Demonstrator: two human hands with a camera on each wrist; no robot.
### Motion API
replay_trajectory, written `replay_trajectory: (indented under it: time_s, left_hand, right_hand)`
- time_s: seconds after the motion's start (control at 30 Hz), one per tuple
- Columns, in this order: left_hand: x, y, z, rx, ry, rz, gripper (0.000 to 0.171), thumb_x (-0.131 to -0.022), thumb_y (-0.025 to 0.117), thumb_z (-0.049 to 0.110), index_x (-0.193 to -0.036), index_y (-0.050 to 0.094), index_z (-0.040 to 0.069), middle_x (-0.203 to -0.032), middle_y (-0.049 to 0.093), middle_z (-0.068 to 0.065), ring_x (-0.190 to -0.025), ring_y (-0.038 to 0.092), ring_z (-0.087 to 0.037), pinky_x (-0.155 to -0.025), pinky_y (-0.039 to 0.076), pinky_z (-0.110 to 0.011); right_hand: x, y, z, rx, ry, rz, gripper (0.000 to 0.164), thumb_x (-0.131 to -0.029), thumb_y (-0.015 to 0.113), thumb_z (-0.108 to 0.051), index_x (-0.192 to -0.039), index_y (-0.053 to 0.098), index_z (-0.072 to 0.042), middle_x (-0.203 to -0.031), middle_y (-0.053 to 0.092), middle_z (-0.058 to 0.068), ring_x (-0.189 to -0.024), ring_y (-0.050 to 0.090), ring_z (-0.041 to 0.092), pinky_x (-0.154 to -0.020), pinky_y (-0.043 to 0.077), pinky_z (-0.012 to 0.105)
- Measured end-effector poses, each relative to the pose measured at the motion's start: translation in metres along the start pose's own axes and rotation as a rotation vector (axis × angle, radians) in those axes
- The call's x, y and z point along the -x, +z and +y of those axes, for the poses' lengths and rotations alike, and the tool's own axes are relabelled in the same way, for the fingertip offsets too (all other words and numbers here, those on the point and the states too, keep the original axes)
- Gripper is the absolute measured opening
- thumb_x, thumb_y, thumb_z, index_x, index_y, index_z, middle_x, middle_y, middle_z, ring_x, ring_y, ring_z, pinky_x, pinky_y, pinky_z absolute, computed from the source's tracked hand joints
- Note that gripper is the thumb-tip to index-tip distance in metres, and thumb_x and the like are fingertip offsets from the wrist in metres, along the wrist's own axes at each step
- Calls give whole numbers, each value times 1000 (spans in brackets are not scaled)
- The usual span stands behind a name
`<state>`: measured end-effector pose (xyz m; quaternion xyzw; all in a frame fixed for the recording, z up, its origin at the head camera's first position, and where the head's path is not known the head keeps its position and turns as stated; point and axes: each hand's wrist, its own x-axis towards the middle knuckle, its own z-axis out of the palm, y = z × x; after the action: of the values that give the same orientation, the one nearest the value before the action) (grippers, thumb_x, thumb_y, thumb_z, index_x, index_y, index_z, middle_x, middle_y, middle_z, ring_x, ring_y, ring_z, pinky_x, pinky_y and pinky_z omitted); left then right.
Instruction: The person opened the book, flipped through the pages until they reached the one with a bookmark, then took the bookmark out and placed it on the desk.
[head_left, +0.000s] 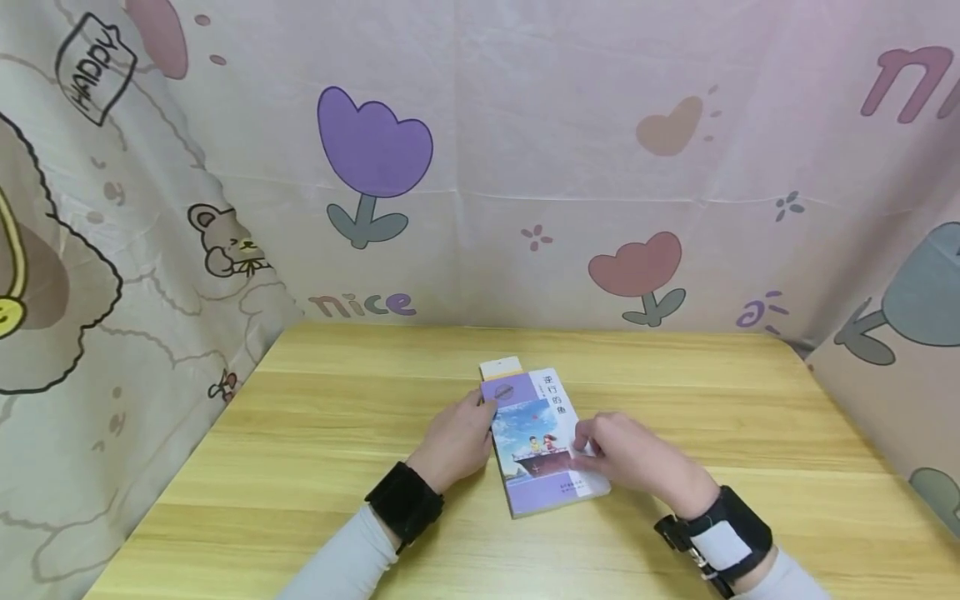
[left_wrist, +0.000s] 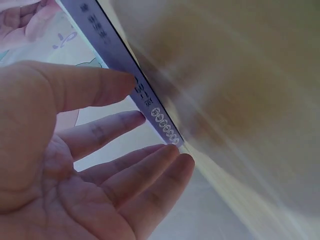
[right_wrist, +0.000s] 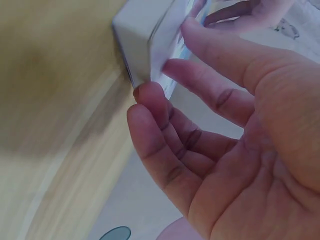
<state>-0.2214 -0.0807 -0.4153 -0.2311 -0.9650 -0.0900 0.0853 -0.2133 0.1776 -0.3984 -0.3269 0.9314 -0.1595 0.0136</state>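
Note:
A paperback book [head_left: 525, 429] with a purple and white cover and a picture of a boat lies face up at the middle of the table, slightly slanted. My left hand [head_left: 453, 442] is at its left side; in the left wrist view the thumb and fingertips touch the purple spine [left_wrist: 107, 47]. At the right side my right hand [head_left: 633, 454] holds the book by its edge, with thumb and index finger over the cover. The right wrist view shows its other fingers bent near a corner beside the pale page block [right_wrist: 137, 32]. A white tab [head_left: 500, 367] with orange sticks out beyond the top edge.
The table [head_left: 337, 375] is light wood with a straight grain. Its back edge meets a printed curtain [head_left: 480, 167] with tulips and hearts, and more of this fabric hangs along both sides. A black band [head_left: 408, 504] is strapped round each wrist.

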Motion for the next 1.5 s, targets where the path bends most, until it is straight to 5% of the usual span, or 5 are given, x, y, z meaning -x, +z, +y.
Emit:
replay_trajectory:
  time_s: [0.33,0.63,0.97,1.5]
  left_hand:
    - [9,-2,0,47,50,38,30,-98,53,17,-125,60,4,-121,59,-18,-99,63,-28,-74,56,-41]
    - [17,-3,6,33,66,-17,53,-93,61,27,-138,51,3,-138,47,-22,-115,55,-30,-86,51,-41]
    - [27,-3,13,4,94,-92,53,-95,58,38,-137,55,6,-140,46,-21,-118,53,-31,-88,50,-42]
    - [32,-2,19,45,115,-87,54,-95,57,42,-136,54,6,-139,46,-24,-116,54,-32,-84,52,-43]
  right_hand:
    - [4,0,-11,-72,-45,-39,11,-83,73,-23,-86,67,-14,-70,54,-11,-59,49,3,-51,47,20]
    - [5,0,-15,-55,-34,-52,15,-83,74,-26,-89,69,-13,-66,52,-11,-56,46,2,-48,44,20]
    - [5,0,-18,-2,-16,-22,18,-80,77,-27,-88,68,-14,-66,51,-14,-54,46,2,-45,42,19]
    - [6,4,-20,57,31,36,9,-82,74,-29,-82,70,-21,-63,52,-17,-50,45,0,-42,40,18]
